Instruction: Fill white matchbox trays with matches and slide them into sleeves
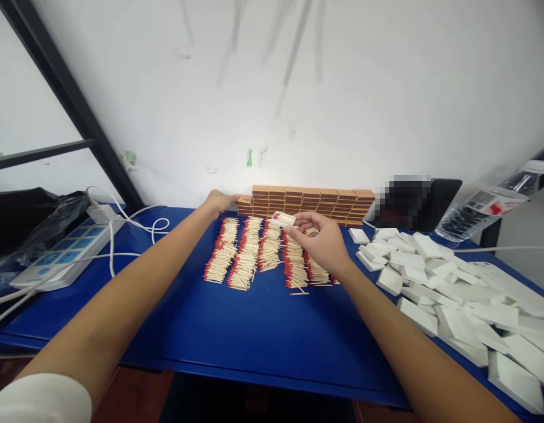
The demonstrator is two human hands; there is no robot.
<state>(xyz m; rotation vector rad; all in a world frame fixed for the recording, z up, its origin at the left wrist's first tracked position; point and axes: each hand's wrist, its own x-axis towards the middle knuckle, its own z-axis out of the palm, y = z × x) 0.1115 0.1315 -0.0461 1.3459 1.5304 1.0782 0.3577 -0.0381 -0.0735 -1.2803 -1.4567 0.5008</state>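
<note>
At the left end of a stack of brown matchboxes (314, 200), my left hand (218, 202) has its fingers closed on the matchbox (244, 200) on top of the shorter column. My right hand (322, 238) pinches a small white matchbox tray (283, 219) between thumb and fingers, with red-tipped matches lying in it. Under and around the right hand, loose matches (245, 252) lie in several rows on the blue table (237, 329), their red heads mostly to the left. The right hand hides part of the rows on that side.
White empty trays (457, 294) are heaped on the right. Behind them are a dark phone-like object (443, 202) and a tilted plastic bottle (483, 205). A power strip (71, 249) with white cables (135, 218) lies left, beside a black bag (29, 223). A white wall (298, 106) stands behind.
</note>
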